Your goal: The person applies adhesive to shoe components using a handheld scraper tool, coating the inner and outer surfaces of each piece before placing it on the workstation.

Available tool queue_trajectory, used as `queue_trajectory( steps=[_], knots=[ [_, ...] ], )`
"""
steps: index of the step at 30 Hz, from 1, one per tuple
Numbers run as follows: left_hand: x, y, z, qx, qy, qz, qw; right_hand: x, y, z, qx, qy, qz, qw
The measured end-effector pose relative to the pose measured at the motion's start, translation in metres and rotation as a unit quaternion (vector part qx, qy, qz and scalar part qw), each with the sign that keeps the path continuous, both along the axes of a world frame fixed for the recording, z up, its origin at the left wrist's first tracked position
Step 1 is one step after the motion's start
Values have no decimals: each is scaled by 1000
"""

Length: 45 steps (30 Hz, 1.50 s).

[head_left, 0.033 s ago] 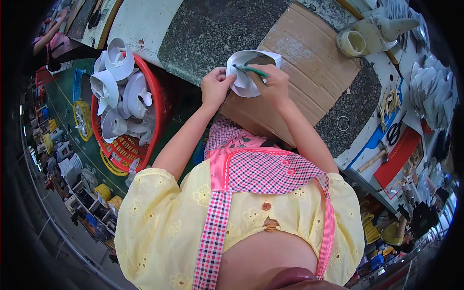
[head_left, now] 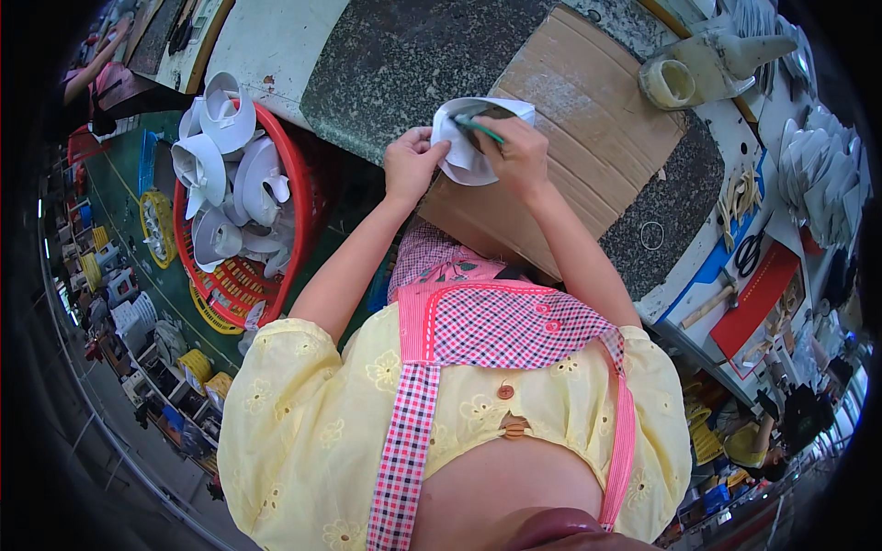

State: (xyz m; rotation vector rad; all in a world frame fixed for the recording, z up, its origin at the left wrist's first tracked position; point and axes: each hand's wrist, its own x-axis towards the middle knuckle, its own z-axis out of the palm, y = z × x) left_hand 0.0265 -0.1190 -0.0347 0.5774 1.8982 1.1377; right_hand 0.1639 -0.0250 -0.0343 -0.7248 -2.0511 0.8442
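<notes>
A white curved piece (head_left: 470,170), bent into an open ring, stands over the near left part of a brown cardboard sheet (head_left: 597,119). My left hand (head_left: 410,167) pinches its left edge between thumb and fingers. Closed around a slim green pen-like tool (head_left: 484,129), my right hand (head_left: 520,154) is at the right side of the ring. The tool points left into the ring's inner face. Its tip is too small and blurred to tell whether it touches.
At left, a red basket (head_left: 296,197) holds several similar white pieces (head_left: 228,115). A cloudy plastic container (head_left: 666,81) stands at the cardboard's far right corner. Farther right are a hammer (head_left: 712,303), black scissors (head_left: 750,255), a red sheet (head_left: 755,298) and stacked pale pieces (head_left: 822,165).
The green tool has tilted and shifted slightly within the ring, with my right fingers moving along. My left hand and the white piece stay almost in place.
</notes>
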Motion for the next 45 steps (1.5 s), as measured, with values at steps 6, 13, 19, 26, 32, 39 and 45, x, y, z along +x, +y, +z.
queue_trajectory(
  steps=[6,13,19,26,32,39,45],
  knots=[
    [3,23,21,65,24,-17,997,13,18,17,92,-91,-78,989],
    [24,91,86,177,328,-254,892,69,9,49,-39,36,-168,984],
    [79,159,92,198,417,-455,761,95,18,34,192,-105,-71,973],
    [116,183,72,128,390,-582,702,116,33,1,196,-177,-137,955],
    [107,162,68,212,325,-551,738,122,1,4,64,-113,-106,986],
    [-20,130,98,349,368,-259,822,165,8,9,-419,366,-209,804],
    [-208,77,97,207,745,-31,634,172,-5,-4,-517,424,-170,724]
  ],
)
